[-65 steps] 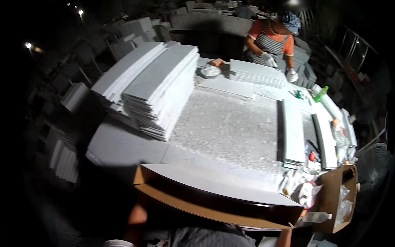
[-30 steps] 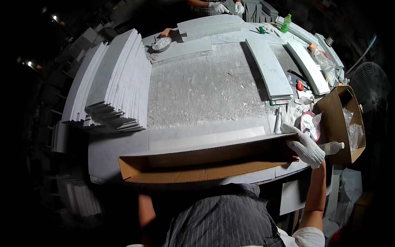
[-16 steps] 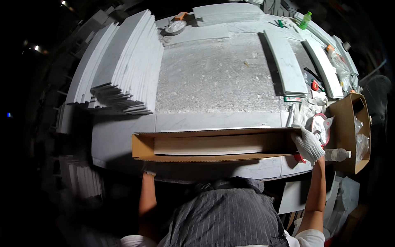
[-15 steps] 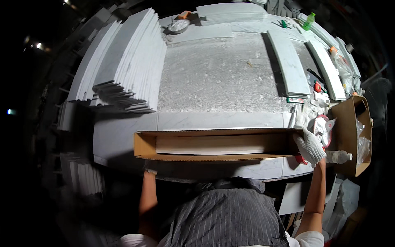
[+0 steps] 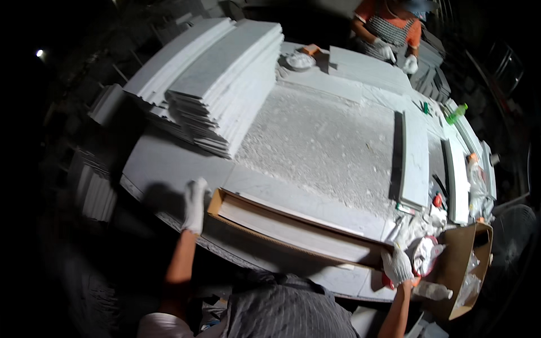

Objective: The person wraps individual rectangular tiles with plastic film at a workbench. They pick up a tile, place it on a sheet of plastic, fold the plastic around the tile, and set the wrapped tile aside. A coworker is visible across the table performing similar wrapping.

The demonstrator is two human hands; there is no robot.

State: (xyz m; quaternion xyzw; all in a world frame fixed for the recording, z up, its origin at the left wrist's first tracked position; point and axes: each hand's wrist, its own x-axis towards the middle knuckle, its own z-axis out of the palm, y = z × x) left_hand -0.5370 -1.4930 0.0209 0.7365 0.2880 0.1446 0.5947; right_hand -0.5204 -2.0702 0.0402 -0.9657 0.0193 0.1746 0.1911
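Observation:
A long, narrow, open-topped cardboard box (image 5: 214, 203) lies near the table's front edge, with flat white strips (image 5: 293, 234) inside. At the box's right end, my right hand (image 5: 399, 267) in a white knit glove is closed on the cardboard. My left hand (image 5: 194, 206), gloved too, is raised just off the box's left end; its fingers are stretched out and hold nothing. Just beyond my right hand lie a red-rimmed dish (image 5: 426, 256) and a clear bottle (image 5: 433, 290) on its side.
Tall stacks of pale stone slabs (image 5: 231, 84) stand at the left. More slabs (image 5: 414, 160) lie along the right side. An upright cardboard carton (image 5: 465, 265) with plastic bags sits at right. Across the table stands a person in an orange shirt (image 5: 397, 28) and white gloves.
My view has turned, so the table appears tilted and a person shows at the far side. My left hand has come up from beneath the box's left end. My right hand keeps its hold.

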